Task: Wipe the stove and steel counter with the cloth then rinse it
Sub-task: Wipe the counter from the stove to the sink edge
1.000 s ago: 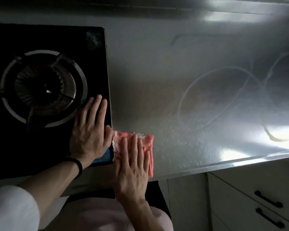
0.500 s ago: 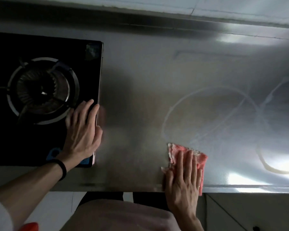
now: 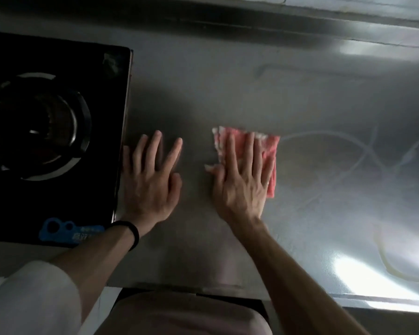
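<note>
A pink cloth (image 3: 270, 147) lies flat on the steel counter (image 3: 203, 88), in the middle of the view. My right hand (image 3: 242, 180) presses down on the cloth with fingers spread, covering most of it. My left hand (image 3: 151, 180) rests flat on the bare counter just right of the stove, fingers apart, holding nothing. The black glass stove (image 3: 107, 117) fills the left side, with a round burner (image 3: 36, 126) in it.
Pale ring-shaped marks (image 3: 348, 160) streak the counter to the right of the cloth. A raised steel ledge (image 3: 252, 25) runs along the back. The counter's front edge (image 3: 348, 298) is near my body. A blue sticker (image 3: 68, 232) sits on the stove's front corner.
My right hand has slid the cloth away from the front edge, further onto the counter. My left hand has come off the stove onto the bare steel beside it.
</note>
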`<state>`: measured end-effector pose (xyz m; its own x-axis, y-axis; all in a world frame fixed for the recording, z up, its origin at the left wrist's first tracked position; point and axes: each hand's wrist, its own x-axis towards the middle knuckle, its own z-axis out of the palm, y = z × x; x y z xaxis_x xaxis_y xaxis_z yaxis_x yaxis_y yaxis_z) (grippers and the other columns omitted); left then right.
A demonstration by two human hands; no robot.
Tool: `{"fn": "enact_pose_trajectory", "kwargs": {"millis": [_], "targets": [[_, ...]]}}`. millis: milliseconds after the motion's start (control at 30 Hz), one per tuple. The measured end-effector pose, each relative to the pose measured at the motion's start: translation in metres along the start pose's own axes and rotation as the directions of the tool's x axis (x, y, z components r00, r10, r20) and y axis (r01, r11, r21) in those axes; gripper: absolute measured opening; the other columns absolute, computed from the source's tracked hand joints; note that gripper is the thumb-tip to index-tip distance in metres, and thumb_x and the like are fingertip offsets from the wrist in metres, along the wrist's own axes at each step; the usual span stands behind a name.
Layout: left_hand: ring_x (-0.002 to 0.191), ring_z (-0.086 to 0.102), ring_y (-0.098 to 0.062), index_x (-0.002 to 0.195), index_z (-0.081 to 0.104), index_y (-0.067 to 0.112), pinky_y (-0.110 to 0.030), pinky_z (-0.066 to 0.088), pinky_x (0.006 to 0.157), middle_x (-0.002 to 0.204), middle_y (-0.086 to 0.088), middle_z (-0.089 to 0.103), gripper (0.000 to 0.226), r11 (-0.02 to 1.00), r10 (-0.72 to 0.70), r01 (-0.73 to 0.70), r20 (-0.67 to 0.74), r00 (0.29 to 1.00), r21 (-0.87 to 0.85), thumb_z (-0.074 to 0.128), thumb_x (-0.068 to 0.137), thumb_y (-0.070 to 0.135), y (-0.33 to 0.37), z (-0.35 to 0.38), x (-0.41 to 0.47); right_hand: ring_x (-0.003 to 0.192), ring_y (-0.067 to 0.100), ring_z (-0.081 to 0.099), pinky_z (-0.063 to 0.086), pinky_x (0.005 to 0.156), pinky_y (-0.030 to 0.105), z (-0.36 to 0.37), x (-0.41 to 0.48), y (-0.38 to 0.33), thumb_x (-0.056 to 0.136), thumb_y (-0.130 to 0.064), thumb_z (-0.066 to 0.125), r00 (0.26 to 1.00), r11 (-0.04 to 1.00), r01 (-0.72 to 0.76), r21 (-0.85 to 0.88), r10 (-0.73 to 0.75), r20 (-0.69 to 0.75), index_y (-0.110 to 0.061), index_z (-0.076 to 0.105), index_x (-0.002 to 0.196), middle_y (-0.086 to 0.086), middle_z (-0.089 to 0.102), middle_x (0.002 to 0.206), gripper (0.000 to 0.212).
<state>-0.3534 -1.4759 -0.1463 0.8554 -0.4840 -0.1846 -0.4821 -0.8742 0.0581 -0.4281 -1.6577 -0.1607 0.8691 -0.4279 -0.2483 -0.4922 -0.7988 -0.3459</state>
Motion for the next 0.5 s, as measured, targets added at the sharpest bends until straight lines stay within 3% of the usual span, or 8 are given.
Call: {"fn": "enact_pose_trajectory", "kwargs": {"millis": [267, 367, 500], "targets": [[0.155, 0.026, -0.042, 0.164, 0.030, 0.031, -0.065, 0.015, 0.125, 0.172, -0.015, 0.023, 0.075, 0.999, -0.031, 0.031, 0.029, 0.999, -0.014, 0.049, 0.092, 0.039, 0.002, 0.001, 0.003, 0.163, 0.029, -0.006, -0.006, 0.130, 0.055, -0.043, 0.201, 0.009, 0.109, -0.056, 0.020, 0.994, 0.991, 0.108, -0.077, -0.108, 0.002, -0.031, 0.003, 0.168, 0.010, -0.006, 0.177, 0.066], [0.154, 0.028, -0.044, 0.164, 0.033, 0.030, -0.066, 0.016, 0.125, 0.171, -0.016, 0.025, 0.076, 0.999, -0.038, 0.038, 0.023, 0.999, -0.022, 0.051, 0.091, 0.038, 0.004, -0.002, 0.004, 0.163, 0.028, -0.004, -0.004, 0.131, 0.053, -0.043, 0.195, 0.007, 0.110, -0.054, 0.021, 0.994, 0.991, 0.107, -0.076, -0.110, -0.029, -0.031, 0.006, 0.168, 0.009, -0.003, 0.177, 0.064], [0.153, 0.029, -0.044, 0.164, 0.031, 0.030, -0.065, 0.016, 0.125, 0.171, -0.017, 0.025, 0.076, 1.000, -0.027, 0.027, 0.015, 1.000, -0.010, 0.050, 0.091, 0.038, 0.004, -0.002, 0.004, 0.164, 0.025, 0.003, 0.007, 0.131, 0.053, -0.026, 0.080, 0.009, 0.110, -0.055, 0.027, 0.993, 0.995, 0.076, -0.062, -0.082, -0.084, -0.035, 0.013, 0.168, 0.007, 0.008, 0.177, 0.062]]}}
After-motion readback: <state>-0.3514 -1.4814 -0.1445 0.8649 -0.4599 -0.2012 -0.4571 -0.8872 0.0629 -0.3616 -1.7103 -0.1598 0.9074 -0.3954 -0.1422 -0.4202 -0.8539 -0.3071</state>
